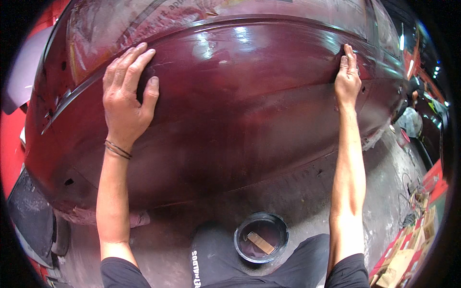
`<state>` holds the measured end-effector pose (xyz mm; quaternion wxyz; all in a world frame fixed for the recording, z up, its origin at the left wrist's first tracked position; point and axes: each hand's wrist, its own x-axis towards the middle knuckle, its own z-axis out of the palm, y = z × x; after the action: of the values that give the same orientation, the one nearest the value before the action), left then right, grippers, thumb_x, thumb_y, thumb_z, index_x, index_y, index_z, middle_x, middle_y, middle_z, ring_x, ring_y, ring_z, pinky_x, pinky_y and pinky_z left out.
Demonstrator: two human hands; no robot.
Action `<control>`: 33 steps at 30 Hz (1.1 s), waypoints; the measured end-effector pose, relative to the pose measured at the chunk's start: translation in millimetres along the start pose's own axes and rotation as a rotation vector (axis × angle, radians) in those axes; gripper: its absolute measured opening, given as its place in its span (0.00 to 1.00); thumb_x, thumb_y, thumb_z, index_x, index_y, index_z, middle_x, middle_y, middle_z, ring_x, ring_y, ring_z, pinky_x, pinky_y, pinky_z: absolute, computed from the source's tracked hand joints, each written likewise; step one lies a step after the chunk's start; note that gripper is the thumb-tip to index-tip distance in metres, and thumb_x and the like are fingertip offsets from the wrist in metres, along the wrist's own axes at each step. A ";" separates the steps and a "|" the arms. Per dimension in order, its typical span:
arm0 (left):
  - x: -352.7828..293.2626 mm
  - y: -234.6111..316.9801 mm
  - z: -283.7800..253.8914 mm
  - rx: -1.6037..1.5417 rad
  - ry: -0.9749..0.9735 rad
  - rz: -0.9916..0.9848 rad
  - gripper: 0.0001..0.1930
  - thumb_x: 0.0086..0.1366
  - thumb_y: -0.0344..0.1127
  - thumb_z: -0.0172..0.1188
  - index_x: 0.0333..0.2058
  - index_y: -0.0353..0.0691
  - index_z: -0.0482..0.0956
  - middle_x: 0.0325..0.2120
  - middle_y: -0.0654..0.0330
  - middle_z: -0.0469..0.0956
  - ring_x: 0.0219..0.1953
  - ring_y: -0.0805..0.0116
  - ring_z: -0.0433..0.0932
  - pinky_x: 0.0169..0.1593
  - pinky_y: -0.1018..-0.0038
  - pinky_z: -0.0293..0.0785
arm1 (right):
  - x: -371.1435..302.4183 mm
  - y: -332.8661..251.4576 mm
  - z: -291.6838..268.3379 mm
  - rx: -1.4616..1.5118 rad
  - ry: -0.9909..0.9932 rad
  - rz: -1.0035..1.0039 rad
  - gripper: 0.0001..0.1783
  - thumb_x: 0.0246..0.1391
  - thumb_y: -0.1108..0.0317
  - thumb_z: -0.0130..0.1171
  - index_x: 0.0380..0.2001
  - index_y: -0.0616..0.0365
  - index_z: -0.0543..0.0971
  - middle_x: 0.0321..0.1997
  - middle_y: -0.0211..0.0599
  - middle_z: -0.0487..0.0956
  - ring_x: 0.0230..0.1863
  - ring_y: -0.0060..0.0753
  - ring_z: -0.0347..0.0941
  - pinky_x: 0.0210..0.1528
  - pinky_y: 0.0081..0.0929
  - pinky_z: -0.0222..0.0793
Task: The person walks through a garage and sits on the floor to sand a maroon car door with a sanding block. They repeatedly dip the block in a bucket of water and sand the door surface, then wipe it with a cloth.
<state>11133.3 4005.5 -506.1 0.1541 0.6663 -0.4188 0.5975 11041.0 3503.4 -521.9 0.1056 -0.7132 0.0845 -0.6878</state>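
Observation:
A dark red car door panel [240, 120], dull and streaked with bright reflections, fills the view in front of me. My left hand [126, 96] reaches to its upper left, fingers stretched out and thumb apart, with a dark cord round the wrist. Flat against the upper right of the panel, my right hand [347, 79] shows edge-on with straight fingers; its palm side is hidden. I see nothing held in either hand. Between my knees a black bucket [237, 249] contains dark liquid and a tan rectangular block [260, 243].
Wrinkled plastic masking film [192, 12] covers the window area above the panel. To the right, cardboard boxes [398, 259] and tangled cables [409, 201] lie on the grey floor [307, 211]. A dark rounded part [31, 211] stands at the lower left.

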 end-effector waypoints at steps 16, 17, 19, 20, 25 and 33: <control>0.7 2.2 0.2 -0.002 -0.011 -0.005 0.22 0.69 0.32 0.62 0.62 0.40 0.81 0.64 0.53 0.79 0.67 0.53 0.75 0.73 0.58 0.65 | -29.8 -0.8 -25.9 0.155 0.012 0.135 0.23 0.81 0.57 0.43 0.70 0.46 0.76 0.76 0.35 0.73 0.81 0.42 0.59 0.81 0.38 0.54; 0.6 3.0 1.0 0.001 -0.012 -0.009 0.22 0.69 0.32 0.62 0.61 0.40 0.81 0.64 0.53 0.79 0.67 0.53 0.75 0.73 0.58 0.65 | -25.1 3.2 -26.3 0.179 0.040 0.225 0.24 0.81 0.55 0.42 0.70 0.46 0.76 0.76 0.36 0.73 0.81 0.42 0.60 0.80 0.36 0.56; -1.2 2.0 -0.8 0.029 -0.028 -0.009 0.23 0.68 0.33 0.62 0.61 0.41 0.81 0.64 0.54 0.79 0.67 0.53 0.75 0.73 0.58 0.65 | -48.6 -57.4 2.0 0.036 0.074 0.146 0.24 0.80 0.56 0.43 0.68 0.49 0.78 0.74 0.40 0.75 0.80 0.51 0.62 0.82 0.46 0.52; 1.3 0.0 -8.3 0.050 -0.035 0.008 0.23 0.69 0.32 0.62 0.62 0.41 0.80 0.64 0.54 0.79 0.68 0.54 0.74 0.74 0.58 0.64 | -63.8 -114.8 14.8 0.068 0.081 0.010 0.23 0.79 0.58 0.43 0.67 0.49 0.79 0.74 0.40 0.75 0.80 0.53 0.61 0.82 0.55 0.46; 1.0 1.8 6.9 0.024 -0.018 0.024 0.22 0.69 0.34 0.61 0.61 0.42 0.81 0.63 0.55 0.80 0.66 0.55 0.75 0.73 0.58 0.65 | -127.7 -250.6 46.3 0.414 -0.199 -0.395 0.22 0.70 0.64 0.57 0.65 0.43 0.81 0.72 0.29 0.78 0.77 0.38 0.67 0.83 0.50 0.45; -5.6 -11.7 18.2 0.001 0.125 0.126 0.19 0.70 0.35 0.63 0.59 0.42 0.82 0.58 0.57 0.83 0.61 0.54 0.80 0.68 0.62 0.69 | -20.1 6.8 -47.5 0.276 -0.150 0.027 0.30 0.81 0.51 0.42 0.73 0.62 0.70 0.79 0.42 0.68 0.82 0.41 0.57 0.82 0.41 0.50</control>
<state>11154.5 4001.9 -512.2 0.1417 0.5998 -0.4493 0.6467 10992.8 3500.5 -541.6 0.2177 -0.7400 -0.0096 -0.6363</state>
